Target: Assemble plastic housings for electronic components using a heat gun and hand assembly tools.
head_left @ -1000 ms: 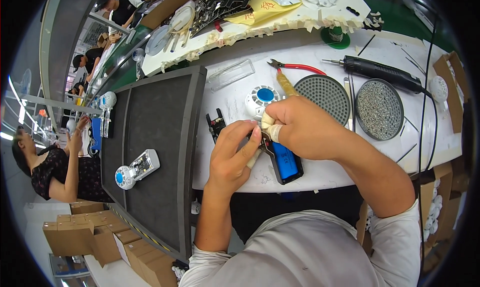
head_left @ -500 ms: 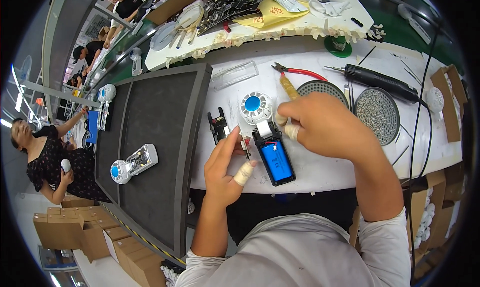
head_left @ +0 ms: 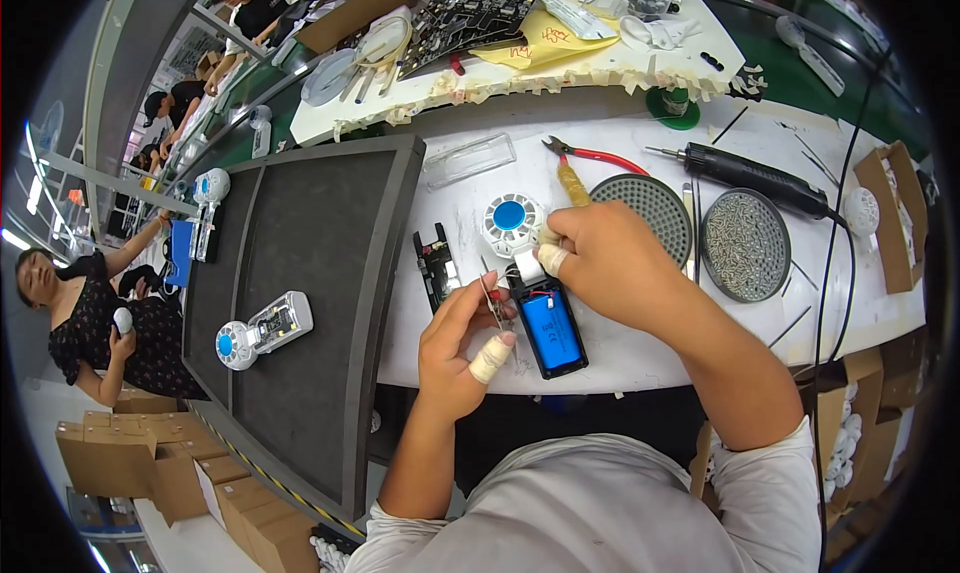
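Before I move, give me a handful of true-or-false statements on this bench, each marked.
1. The left hand holds a small thin part between its fingers. True.
2. A white device with a blue disc lies on the black tray. True.
3. The right hand is over the black tray. False: the right hand is by the round white head on the white bench.
4. The dish of screws stands right of the perforated grey dish. True.
5. The electric screwdriver lies on the black tray. False: the screwdriver lies on the white bench.
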Motion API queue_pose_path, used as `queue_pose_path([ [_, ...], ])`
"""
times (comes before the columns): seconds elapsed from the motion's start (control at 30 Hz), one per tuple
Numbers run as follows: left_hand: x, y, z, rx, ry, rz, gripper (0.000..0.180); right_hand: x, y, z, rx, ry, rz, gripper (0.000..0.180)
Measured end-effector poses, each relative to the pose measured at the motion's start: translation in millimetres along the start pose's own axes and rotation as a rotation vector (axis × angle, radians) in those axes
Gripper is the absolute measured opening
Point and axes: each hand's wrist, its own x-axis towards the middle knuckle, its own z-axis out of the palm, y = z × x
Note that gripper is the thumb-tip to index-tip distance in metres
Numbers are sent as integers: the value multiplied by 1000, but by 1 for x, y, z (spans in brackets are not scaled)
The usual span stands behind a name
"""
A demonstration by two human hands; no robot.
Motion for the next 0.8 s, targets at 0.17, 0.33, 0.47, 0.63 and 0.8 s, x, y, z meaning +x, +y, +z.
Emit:
queue_pose_path([
  [0.17,3,-1,3,-28,52,-7,58,1,-5,-6,390,-63,55,11],
  [0.33,5,-3,3,-48,73,-12,59,2,-6,-7,676,-215,93,6],
  [0.47,5,-3,5,-14,68,26,58,1,-4,-6,602,-268,-23,6],
  [0.63,2,-1,2,-30,43,44,55,-3,-4,6,373,-147,-210,5],
  [0.8,4,-1,1,-31,16,92,52,-7,-10,14,336,-69,-273,7],
])
